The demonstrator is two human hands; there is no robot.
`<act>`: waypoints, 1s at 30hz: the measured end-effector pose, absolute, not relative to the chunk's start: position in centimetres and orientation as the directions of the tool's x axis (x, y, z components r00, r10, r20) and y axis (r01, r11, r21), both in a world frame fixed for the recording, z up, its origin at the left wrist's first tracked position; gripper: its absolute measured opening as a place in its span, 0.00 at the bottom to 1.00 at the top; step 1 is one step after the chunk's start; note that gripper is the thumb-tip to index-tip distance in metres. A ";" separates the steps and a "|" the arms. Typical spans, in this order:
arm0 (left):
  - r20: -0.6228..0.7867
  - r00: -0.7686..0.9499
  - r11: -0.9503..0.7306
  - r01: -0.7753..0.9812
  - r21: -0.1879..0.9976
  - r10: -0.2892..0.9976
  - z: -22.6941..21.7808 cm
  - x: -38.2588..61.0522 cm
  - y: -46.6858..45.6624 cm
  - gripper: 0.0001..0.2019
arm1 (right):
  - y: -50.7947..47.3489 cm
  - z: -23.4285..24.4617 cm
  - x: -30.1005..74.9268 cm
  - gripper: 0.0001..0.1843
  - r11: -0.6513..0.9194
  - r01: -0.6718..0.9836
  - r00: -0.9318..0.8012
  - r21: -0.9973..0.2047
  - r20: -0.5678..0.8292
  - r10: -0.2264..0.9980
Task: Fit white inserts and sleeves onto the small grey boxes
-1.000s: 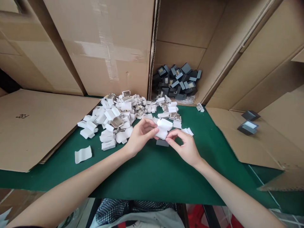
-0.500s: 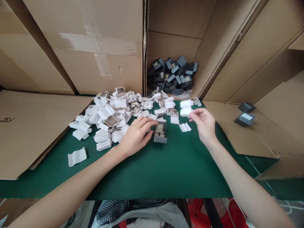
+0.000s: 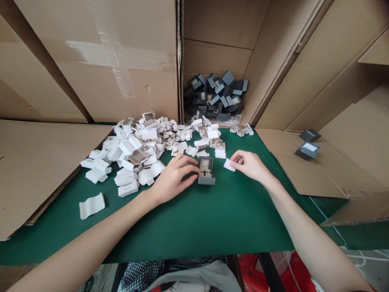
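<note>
A small open grey box [image 3: 206, 171] stands on the green table [image 3: 194, 219]. My left hand [image 3: 173, 178] rests beside it, fingers curled against its left side and steadying it. My right hand [image 3: 251, 165] lies to the box's right, its fingertips pinched on a small white foam piece [image 3: 229, 165] that touches the table. A heap of white foam pieces [image 3: 142, 150] spreads behind my left hand.
A pile of grey boxes [image 3: 217, 97] fills an open carton at the back. Two more grey boxes [image 3: 307, 145] sit on a cardboard flap at right. Flat cardboard [image 3: 39, 162] covers the left. One loose white piece [image 3: 92, 205] lies near the front left.
My right hand tossed the white pieces it held toward the back, then came down onto a white piece by the grey box. My left hand stayed on the box.
</note>
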State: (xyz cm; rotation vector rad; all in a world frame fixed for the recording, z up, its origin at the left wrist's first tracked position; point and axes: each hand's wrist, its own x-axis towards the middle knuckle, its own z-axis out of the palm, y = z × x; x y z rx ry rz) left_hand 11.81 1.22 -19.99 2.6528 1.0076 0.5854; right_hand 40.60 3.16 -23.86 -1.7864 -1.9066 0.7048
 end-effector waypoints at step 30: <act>0.258 0.552 -0.560 0.493 0.666 0.793 -20.1 13.8 -0.5 0.11 | -1.2 -21.9 33.7 0.05 0.256 0.062 -0.187 -0.965 0.240 0.953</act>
